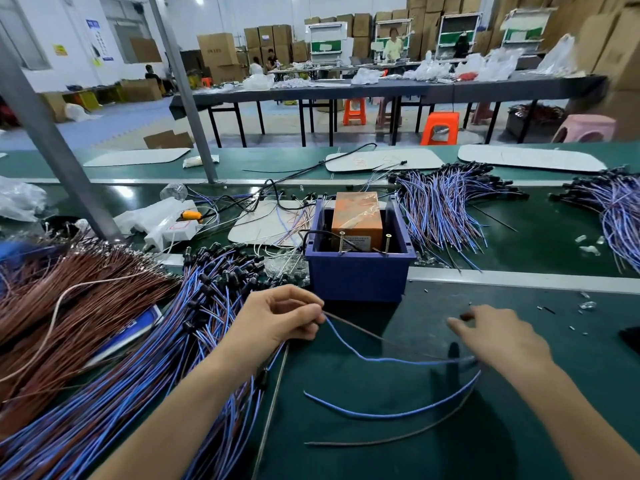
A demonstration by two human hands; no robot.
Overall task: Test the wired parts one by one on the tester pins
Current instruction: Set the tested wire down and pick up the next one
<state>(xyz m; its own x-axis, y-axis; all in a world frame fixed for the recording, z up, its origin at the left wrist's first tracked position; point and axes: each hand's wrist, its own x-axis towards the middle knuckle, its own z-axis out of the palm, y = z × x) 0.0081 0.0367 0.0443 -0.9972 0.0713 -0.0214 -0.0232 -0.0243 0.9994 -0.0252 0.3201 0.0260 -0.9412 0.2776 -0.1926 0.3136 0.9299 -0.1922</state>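
My left hand pinches one wired part at centre frame. My right hand is blurred, so I cannot tell its grip. Trailing leads could snag the pile at lower left, or miss the tester pins inside the blue bin. Bare counter at lower centre gives room.

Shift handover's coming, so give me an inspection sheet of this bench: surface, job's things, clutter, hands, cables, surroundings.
Surface: green mat, small bits at right.
Job's things: orange tester in blue bin, two pins upright; wired parts heaped at left.
Clutter: white plastic bags; loose wires on mat.
Hands: left hand pinches wire pair; right hand blurred, grip unclear.
Cables: black cable loops over bin's rim.
Surroundings: cardboard boxes, tables, orange stools.
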